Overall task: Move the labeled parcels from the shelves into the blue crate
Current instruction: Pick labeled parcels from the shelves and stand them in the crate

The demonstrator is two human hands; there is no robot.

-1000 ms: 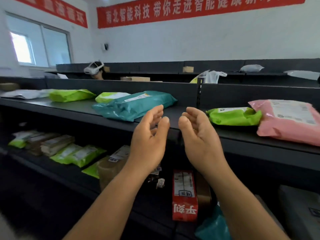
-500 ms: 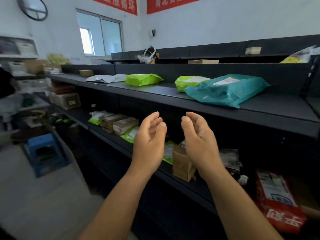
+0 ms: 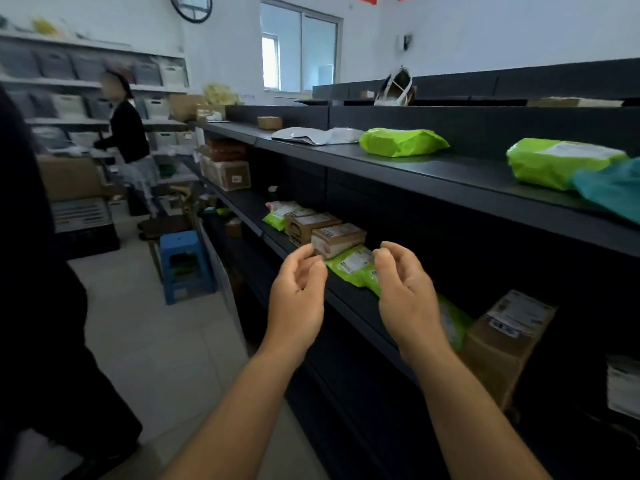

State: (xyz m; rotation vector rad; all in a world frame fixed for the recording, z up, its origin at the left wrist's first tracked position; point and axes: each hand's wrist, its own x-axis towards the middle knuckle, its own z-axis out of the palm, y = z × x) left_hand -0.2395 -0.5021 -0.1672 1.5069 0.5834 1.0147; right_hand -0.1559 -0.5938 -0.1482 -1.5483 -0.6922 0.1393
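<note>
Hands (image 3: 349, 292) seemingly empty as before

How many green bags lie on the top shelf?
2. One green bag lies mid-shelf beside a grey bag; another green bag lies further right, against a teal bag. More may be out of frame.

Parcel sorting room.
Long dark shelves (image 3: 433, 168) carry labelled green mailers (image 3: 401, 143) and cardboard boxes (image 3: 337, 239); grey storage bins (image 3: 69, 105) line the upper-left wall.
</note>
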